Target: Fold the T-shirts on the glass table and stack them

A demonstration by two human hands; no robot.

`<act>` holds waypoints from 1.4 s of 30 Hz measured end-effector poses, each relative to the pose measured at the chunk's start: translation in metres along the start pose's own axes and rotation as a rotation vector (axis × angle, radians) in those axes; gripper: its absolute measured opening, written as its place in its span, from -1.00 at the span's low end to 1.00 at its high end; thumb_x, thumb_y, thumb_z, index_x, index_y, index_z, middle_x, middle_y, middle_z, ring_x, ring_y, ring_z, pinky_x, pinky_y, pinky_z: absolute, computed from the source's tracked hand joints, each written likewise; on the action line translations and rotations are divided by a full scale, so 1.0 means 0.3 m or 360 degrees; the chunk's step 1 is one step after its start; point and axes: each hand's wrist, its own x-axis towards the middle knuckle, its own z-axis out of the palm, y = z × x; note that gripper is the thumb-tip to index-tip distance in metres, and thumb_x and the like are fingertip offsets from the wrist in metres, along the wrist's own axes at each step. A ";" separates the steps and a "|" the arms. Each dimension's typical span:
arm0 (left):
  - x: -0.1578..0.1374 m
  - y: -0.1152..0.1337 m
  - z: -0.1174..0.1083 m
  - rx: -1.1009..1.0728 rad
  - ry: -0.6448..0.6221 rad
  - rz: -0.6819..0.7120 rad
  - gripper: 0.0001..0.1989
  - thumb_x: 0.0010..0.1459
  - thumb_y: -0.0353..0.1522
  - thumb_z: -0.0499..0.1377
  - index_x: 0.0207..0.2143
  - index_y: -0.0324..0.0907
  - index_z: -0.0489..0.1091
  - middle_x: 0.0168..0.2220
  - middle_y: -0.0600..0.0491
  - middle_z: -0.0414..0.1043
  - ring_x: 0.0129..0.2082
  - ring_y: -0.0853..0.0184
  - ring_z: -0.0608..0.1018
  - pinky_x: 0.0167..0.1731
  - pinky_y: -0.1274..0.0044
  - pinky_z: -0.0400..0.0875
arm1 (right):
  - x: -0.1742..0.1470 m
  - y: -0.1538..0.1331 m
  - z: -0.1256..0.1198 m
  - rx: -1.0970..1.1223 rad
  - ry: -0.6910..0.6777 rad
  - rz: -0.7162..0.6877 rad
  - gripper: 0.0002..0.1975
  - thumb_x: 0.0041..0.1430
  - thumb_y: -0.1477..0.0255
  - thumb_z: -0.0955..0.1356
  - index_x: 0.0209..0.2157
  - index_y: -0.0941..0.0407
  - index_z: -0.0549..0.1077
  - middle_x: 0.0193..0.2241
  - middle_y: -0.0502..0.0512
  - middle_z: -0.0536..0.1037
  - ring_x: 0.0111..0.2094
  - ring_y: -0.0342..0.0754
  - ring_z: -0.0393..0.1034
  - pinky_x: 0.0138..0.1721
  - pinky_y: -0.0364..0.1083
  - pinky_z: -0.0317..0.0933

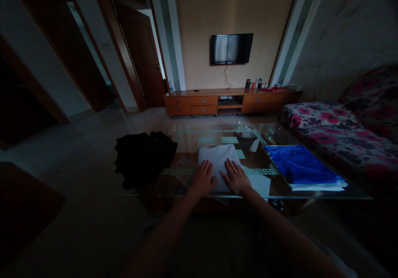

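Observation:
A folded light grey cloth (217, 153), perhaps a garment, lies in front of me on a glass table (186, 143). My left hand (203, 179) rests flat on its left side, fingers stretched out and pointing away from me. On its right side lies my right hand (236, 178), also flat with the fingers apart. Neither hand grips anything. To the left is a heap of black cloth (144, 155), spread loosely over the table. A folded blue cloth (303, 164) with a white layer under it lies to the right.
A clear plastic bag (245, 132) sits at the table's far side. Beyond stand a wooden TV cabinet (203, 101) with bottles and a wall-mounted television (231, 49). A flower-patterned sofa (329, 120) is at the right. A wooden door (138, 54) stands at the back left.

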 end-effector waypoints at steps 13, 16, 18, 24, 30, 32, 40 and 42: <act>0.013 -0.052 -0.110 0.0087 0.0185 -0.0406 -0.60 0.39 -0.33 -0.06 0.15 -0.27 0.37 0.18 -0.23 0.39 0.21 0.06 0.39 0.26 0.21 0.18 | -0.064 -0.206 -0.102 -0.0061 0.0009 0.0228 -0.36 0.39 0.10 0.11 0.21 0.26 0.39 0.27 0.52 0.28 0.24 0.36 0.18 0.17 0.23 0.07; -0.007 -0.036 -0.051 -0.0017 0.0043 -0.0295 -0.48 0.41 -0.21 -0.07 0.28 -0.31 0.24 0.35 -0.23 0.20 0.34 0.07 0.26 0.30 0.24 0.15 | -0.034 -0.157 -0.062 -0.0140 0.0090 0.0151 -0.35 0.40 0.11 0.13 0.38 0.14 0.17 0.43 0.34 0.02 0.41 0.35 -0.16 0.31 0.30 -0.24; -0.015 -0.046 -0.022 -0.0038 -0.0034 -0.0229 -0.43 0.42 -0.18 -0.09 0.34 -0.31 0.17 0.40 -0.21 0.11 0.40 0.10 0.16 0.34 0.23 0.08 | -0.026 -0.138 -0.027 -0.0160 0.0093 0.0151 -0.34 0.41 0.07 0.11 0.40 0.09 0.14 0.43 0.31 0.03 0.42 0.34 -0.18 0.32 0.32 -0.32; 0.001 -0.053 0.008 0.0013 0.0006 -0.0117 -0.42 0.41 -0.24 -0.08 0.38 -0.30 0.12 0.43 -0.17 0.05 0.45 0.14 0.05 0.42 0.24 -0.10 | 0.017 -0.212 -0.008 -0.0062 0.0290 0.0099 -0.33 0.44 0.09 0.05 0.30 0.23 0.30 0.38 0.40 0.15 0.40 0.25 -0.07 0.35 0.22 -0.25; 0.005 -0.057 0.021 -0.0064 -0.0104 0.0006 -0.33 0.36 -0.27 0.03 0.45 -0.19 -0.03 0.47 -0.10 -0.07 0.44 0.16 0.06 0.40 0.30 -0.02 | 0.084 -0.327 0.039 0.0189 0.0002 -0.0236 -0.26 0.45 0.07 -0.05 0.43 0.25 0.05 0.44 0.26 0.00 0.46 0.08 -0.18 0.41 0.09 -0.29; 0.001 -0.066 0.018 -0.0059 -0.0101 0.0014 -0.31 0.35 -0.27 0.03 0.46 -0.19 -0.07 0.47 -0.11 -0.07 0.45 0.15 0.05 0.40 0.28 -0.01 | 0.089 -0.321 0.057 0.0206 -0.0032 -0.0245 -0.23 0.44 0.06 -0.06 0.44 0.29 0.01 0.44 0.28 -0.03 0.46 0.07 -0.19 0.41 0.07 -0.29; -0.009 -0.066 0.018 -0.0002 -0.0036 -0.0041 -0.39 0.39 -0.24 -0.07 0.40 -0.32 0.09 0.43 -0.18 0.04 0.44 0.13 0.08 0.40 0.26 -0.01 | 0.041 -0.154 0.050 -0.0032 0.0147 -0.0157 -0.14 0.39 -0.04 0.02 0.43 0.33 0.02 0.45 0.34 -0.10 0.47 0.15 -0.25 0.42 0.11 -0.36; -0.012 -0.065 0.016 -0.0020 0.0003 -0.0040 -0.40 0.41 -0.22 -0.10 0.38 -0.35 0.12 0.43 -0.19 0.05 0.44 0.14 0.09 0.40 0.26 -0.01 | 0.025 -0.078 0.033 -0.0092 0.0153 -0.0084 -0.17 0.40 -0.02 0.04 0.43 0.31 0.02 0.45 0.32 -0.10 0.47 0.13 -0.27 0.42 0.11 -0.39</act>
